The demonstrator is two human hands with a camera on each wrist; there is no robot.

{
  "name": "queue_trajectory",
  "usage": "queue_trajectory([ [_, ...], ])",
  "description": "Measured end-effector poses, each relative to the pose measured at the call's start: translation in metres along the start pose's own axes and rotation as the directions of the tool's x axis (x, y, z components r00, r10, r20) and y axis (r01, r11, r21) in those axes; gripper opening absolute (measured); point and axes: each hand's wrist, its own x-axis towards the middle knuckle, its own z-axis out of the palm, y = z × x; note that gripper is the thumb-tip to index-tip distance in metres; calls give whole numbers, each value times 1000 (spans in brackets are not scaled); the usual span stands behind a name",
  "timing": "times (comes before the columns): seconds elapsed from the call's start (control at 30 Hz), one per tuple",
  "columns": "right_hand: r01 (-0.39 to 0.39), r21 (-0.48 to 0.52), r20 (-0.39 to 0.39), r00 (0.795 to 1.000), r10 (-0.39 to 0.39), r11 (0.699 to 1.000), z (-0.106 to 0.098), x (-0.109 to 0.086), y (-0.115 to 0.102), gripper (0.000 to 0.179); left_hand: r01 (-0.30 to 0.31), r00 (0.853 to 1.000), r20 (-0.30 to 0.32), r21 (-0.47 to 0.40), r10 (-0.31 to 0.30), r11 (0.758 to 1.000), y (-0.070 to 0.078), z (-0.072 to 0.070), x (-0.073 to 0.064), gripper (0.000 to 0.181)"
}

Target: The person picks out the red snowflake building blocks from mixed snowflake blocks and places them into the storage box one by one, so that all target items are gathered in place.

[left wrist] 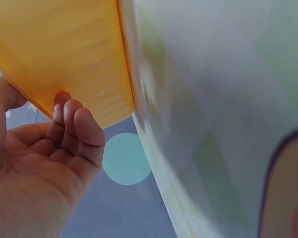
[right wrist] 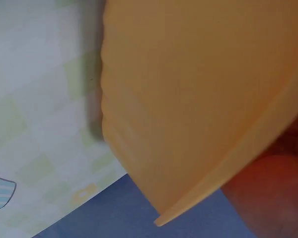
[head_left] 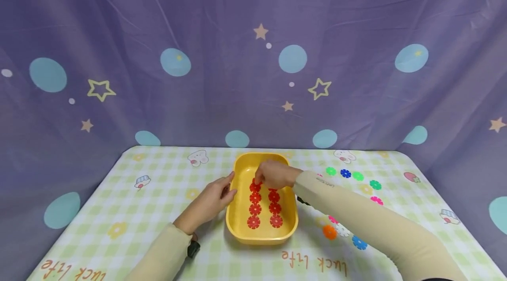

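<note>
A yellow plastic tray (head_left: 262,237) stands on the table with two columns of red snowflake discs (head_left: 255,208) lying flat on its floor. My left hand (head_left: 214,197) grips the tray's left side, its thumb over the rim and its fingers (left wrist: 88,126) bent against the outer wall. Reaching across the right rim, my right hand (head_left: 275,174) is down inside the tray. Its fingertips pinch a red snowflake disc (head_left: 254,183) at the far end of the left column. In the right wrist view the tray wall hides most of that hand (right wrist: 273,193).
Loose snowflake discs lie on the checked tablecloth (head_left: 158,210) right of the tray, including a dark blue disc (head_left: 346,173), an orange disc (head_left: 329,232) and a light blue disc (head_left: 359,242). My right forearm passes over that area. A purple curtain (head_left: 222,96) hangs behind the table.
</note>
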Motion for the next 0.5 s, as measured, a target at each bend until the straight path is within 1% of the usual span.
queue_trajectory([
  [0.1,-36,10,40,999,35,999,0,1,-1,31,-9,1000,0,3,9,1000,-1,0,1,53],
  [0.27,-37,38,63,997,34,999,3,4,0,34,-8,1000,-4,10,8,1000,-3,2,2,53],
  [0.37,-41,80,69,997,36,996,3,3,2,34,-3,1000,-5,15,3,1000,-5,3,2,53],
  [0.43,-36,112,47,998,31,993,0,-1,2,29,-8,1000,2,40,8,999,-6,3,3,54],
  [0.5,-7,142,-22,1000,10,990,-7,-9,0,24,-11,1000,5,86,11,996,-5,-2,2,58],
])
